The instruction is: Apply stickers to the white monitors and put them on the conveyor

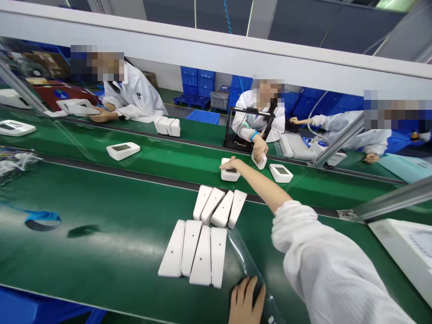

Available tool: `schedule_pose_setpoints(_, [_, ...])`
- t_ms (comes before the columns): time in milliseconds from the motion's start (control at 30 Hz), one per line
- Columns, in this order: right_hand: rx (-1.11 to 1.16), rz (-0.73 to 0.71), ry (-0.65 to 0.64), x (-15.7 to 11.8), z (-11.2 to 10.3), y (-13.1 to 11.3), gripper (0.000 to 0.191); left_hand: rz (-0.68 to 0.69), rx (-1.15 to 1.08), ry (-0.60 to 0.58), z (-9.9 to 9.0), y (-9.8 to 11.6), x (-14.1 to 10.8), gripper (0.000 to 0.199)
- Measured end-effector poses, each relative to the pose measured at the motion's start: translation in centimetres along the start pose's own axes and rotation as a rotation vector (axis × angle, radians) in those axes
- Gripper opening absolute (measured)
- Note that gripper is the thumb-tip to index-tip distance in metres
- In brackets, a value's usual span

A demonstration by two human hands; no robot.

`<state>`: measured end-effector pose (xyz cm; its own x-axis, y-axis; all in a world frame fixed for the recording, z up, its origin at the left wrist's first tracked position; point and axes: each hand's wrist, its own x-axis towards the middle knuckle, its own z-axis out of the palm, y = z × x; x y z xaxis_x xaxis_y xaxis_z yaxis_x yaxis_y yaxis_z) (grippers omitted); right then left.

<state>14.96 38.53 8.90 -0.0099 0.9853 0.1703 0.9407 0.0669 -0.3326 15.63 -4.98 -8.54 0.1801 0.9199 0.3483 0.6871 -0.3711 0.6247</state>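
Observation:
My right hand [232,164] reaches across to the green conveyor belt, its fingers closed over a white plastic device with a dark screen [230,175]. My left hand [247,300] lies palm down near the front of the green table, fingers slightly apart, touching a clear plastic strip [248,258]. Left of that strip, several white wedge-shaped housings [200,256] stand side by side in a near row. A second row of white housings [219,207] stands just behind, close to the belt's edge.
More white devices lie on the belt, one at left [123,150] and one at right [281,173]. Across it, a co-worker's hand [259,148] holds another. A blue wrist strap [43,219] lies at left; a white tray [405,256] stands at right. Metal posts [344,137] frame the line.

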Motion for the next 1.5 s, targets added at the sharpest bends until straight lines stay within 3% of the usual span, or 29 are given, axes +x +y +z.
schedule_pose_setpoints(67, [-0.059,0.022,-0.118,-1.8,-3.0,1.5,0.057,0.057,-0.056,-0.054,-0.7,0.0,0.2,0.058])
schedule_pose_setpoints(167, [-0.117,-0.03,-0.195,-5.7,-8.2,5.3,0.1,0.043,-0.077,-0.171,-2.2,0.4,0.6,0.058])
schedule_pose_setpoints(267, [-0.165,-0.172,-0.269,-11.2,-12.2,10.4,0.118,0.003,-0.116,-0.211,-3.7,1.0,0.9,0.055])
schedule_pose_setpoints(300, [-0.221,-0.292,-0.331,-13.3,-12.8,12.1,0.122,0.018,-0.138,-0.221,-4.1,1.1,0.9,0.053])
schedule_pose_setpoints(400, [-0.256,-0.549,-0.54,-19.9,-12.7,16.5,0.116,-0.006,-0.221,-0.185,-4.8,1.3,0.9,0.045])
schedule_pose_setpoints(533, [-0.117,-0.691,-0.746,-27.1,-10.4,19.3,0.103,-0.11,-0.428,-0.152,-5.3,1.1,0.6,0.035])
schedule_pose_setpoints(667, [0.032,-0.784,-0.733,-29.9,-9.2,20.0,0.095,-0.195,-0.489,-0.154,-5.7,1.1,0.2,0.034])
schedule_pose_setpoints(833, [-0.021,-0.755,-0.659,-32.1,-10.7,19.5,0.088,-0.253,-0.532,-0.166,-5.9,1.2,0.2,0.019])
schedule_pose_setpoints(967, [0.166,-0.652,-0.527,-36.6,-11.7,17.3,0.045,-0.25,-0.582,-0.195,-6.0,1.4,0.5,0.023])
schedule_pose_setpoints(1067, [0.464,-0.51,-0.451,-40.7,-10.2,15.5,0.026,-0.249,-0.614,-0.189,-5.8,1.5,0.7,0.021])
schedule_pose_setpoints(1200, [0.684,-0.366,-0.265,-44.0,-6.3,14.4,0.016,-0.259,-0.632,-0.162,-5.5,1.4,0.7,0.022])
schedule_pose_setpoints(1333, [0.808,-0.248,-0.154,-44.7,-4.2,14.3,0.011,-0.252,-0.638,-0.172,-5.4,1.4,0.6,0.022])
schedule_pose_setpoints(1500, [0.857,-0.167,-0.111,-44.7,-4.0,14.6,0.009,-0.237,-0.634,-0.181,-5.2,1.5,0.6,0.019])
